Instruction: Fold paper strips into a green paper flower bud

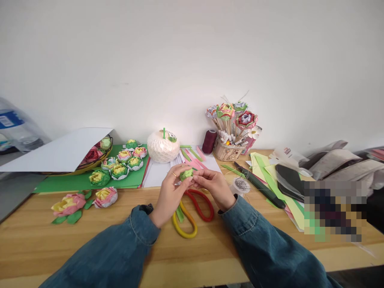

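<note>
Between my two hands, above the middle of the table, is a small light-green folded paper piece (186,174). My left hand (173,192) is closed around it, with a ring on one finger. The fingertips of my right hand (214,186) pinch at its right edge. Just below the hands lie scissors (185,236) with one yellow and one red handle; their blades are hidden. A green paper strip (180,214) lies by the yellow handle. Close to my right wrist stands a spool of wire (241,186).
Several paper flowers (120,171) sit on green sheets (81,188) at left; a pink one (68,205) lies nearer. Behind are a white foam-wrapped ball (163,147), a dark thread spool (209,142) and a flower basket (229,152). A black box cutter (264,188) and phone (289,183) lie right.
</note>
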A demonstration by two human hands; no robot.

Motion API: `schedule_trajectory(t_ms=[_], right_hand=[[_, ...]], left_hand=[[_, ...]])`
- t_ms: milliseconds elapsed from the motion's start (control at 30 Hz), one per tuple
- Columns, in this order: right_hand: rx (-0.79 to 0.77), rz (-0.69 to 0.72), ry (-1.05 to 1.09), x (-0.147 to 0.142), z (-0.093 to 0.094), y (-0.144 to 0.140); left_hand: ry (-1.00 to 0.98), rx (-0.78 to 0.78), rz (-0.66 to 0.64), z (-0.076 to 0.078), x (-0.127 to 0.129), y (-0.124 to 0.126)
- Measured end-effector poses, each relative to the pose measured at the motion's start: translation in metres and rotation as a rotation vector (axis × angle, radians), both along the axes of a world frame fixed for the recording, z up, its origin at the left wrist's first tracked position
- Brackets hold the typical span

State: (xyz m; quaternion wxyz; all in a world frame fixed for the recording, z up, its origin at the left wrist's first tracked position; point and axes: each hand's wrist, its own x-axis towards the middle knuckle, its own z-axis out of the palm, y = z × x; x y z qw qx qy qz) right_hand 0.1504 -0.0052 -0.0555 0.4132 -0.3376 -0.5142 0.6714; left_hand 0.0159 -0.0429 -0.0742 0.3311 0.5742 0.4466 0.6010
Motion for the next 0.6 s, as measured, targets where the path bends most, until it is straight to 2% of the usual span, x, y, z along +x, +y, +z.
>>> schedule_trajectory(t_ms=[400, 600], right_hand=[[0.211, 0.057, -0.135, 0.0011, -0.0019, 0.0012], [0.151, 0.129, -0.127, 0.0038, 0.0025, 0.0025]], left_hand=[[0.048, 0.018, -0.005, -0.0014, -0.0001, 0.0001], [0.033, -0.010, -0.004, -0.0010, -0.0002, -0.0002]])
